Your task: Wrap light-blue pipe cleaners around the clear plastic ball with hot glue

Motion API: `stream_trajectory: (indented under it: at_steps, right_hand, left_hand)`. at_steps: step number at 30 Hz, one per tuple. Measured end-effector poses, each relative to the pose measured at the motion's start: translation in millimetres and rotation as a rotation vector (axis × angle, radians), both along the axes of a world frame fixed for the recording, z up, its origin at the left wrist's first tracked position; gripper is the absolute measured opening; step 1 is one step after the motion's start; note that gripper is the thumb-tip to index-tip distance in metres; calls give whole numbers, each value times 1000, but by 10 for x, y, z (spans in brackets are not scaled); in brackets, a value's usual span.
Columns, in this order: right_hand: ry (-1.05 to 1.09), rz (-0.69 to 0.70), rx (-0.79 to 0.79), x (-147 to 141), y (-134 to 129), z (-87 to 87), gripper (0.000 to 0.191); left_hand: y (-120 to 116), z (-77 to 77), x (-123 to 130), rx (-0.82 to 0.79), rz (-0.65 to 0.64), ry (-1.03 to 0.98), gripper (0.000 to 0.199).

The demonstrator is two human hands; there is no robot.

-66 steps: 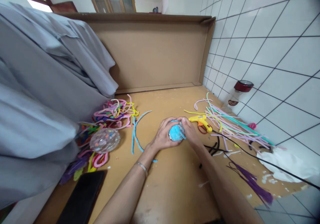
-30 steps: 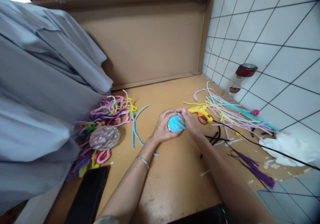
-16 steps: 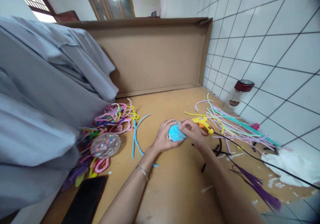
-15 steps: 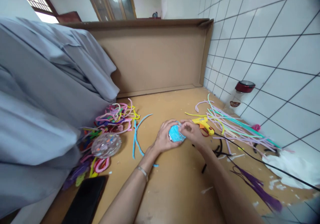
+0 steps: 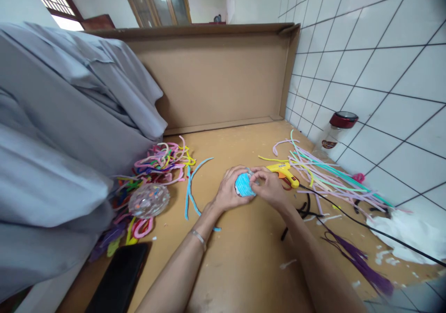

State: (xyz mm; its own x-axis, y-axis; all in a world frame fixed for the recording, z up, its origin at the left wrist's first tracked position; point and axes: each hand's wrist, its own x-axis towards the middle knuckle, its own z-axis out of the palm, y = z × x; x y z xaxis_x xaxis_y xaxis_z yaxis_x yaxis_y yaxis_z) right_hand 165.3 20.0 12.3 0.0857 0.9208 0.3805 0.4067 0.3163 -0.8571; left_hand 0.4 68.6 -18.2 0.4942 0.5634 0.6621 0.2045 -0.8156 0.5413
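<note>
A round piece covered in rows of light blue pipe cleaner [image 5: 244, 185] is held over the table in my left hand [image 5: 228, 189], whose fingers curl round its far and left sides. A bit of clear material shows along its upper edge. My right hand [image 5: 270, 187] is closed in a pinch against the right edge of the round piece; whatever lies between the fingertips is too small to make out. Just beyond the right hand is a yellow glue gun [image 5: 284, 169], partly behind the fingers. Loose blue pipe cleaners [image 5: 189, 192] lie to the left.
Left are a pile of coloured pipe cleaners [image 5: 163, 159], a clear round container [image 5: 149, 200], a black phone [image 5: 120, 280] and grey cloth [image 5: 69, 141]. Right are lilac and green pipe cleaners [image 5: 324, 173], a red-lidded jar [image 5: 334, 134], a purple tassel [image 5: 364, 259] and white tissue [image 5: 407, 234].
My right hand has shifted slightly and turned at the edge of the blue piece, its fingers now more tightly pinched. My left hand keeps its hold; the view has tilted a little.
</note>
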Motion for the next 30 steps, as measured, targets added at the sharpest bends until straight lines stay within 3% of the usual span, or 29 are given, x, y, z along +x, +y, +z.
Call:
stream_trajectory:
  at_steps: [7, 21, 30]
  right_hand:
    - [88, -18, 16, 17, 41, -68, 4]
    - [16, 21, 30, 21, 17, -22, 7]
    - [175, 102, -48, 57, 10, -39, 6]
  left_hand:
    - [10, -17, 2, 1, 16, -2, 71]
    - [10, -24, -3, 2, 16, 12, 70]
    - [5, -27, -4, 3, 2, -7, 68]
